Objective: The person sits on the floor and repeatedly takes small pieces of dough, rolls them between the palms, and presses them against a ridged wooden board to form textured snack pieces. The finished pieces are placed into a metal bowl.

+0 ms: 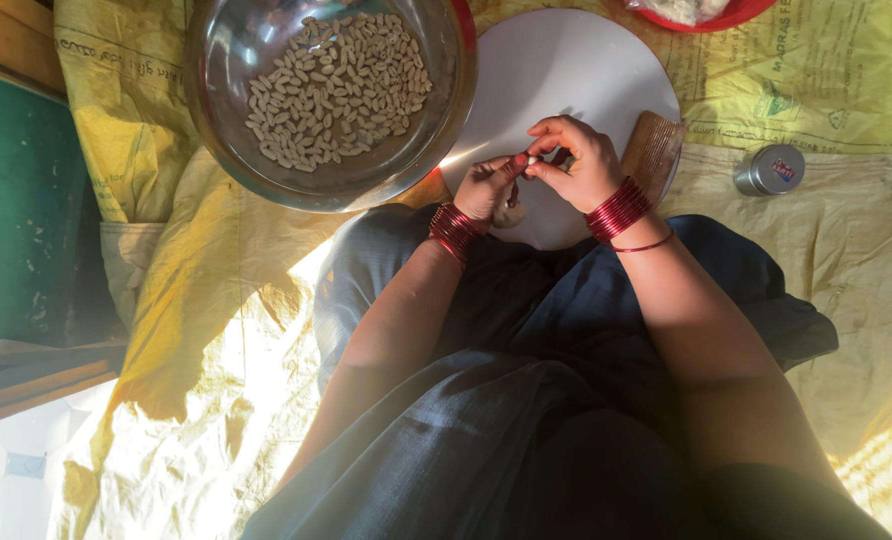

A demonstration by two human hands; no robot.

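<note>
While both hands meet mid-frame over white round board (566,70) | L hand (486,188) + R hand (581,165) grip pinched shut on small pale piece (533,160) | steel bowl (256,150) of shaped bits (336,85) upper left | best: light fingertip pressure, keep pinch centred over board.

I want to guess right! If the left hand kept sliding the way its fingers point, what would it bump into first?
The left hand points up and to the right, so it would almost at once meet the right hand, whose fingers already pinch the same small pale piece over the white round board.
</note>
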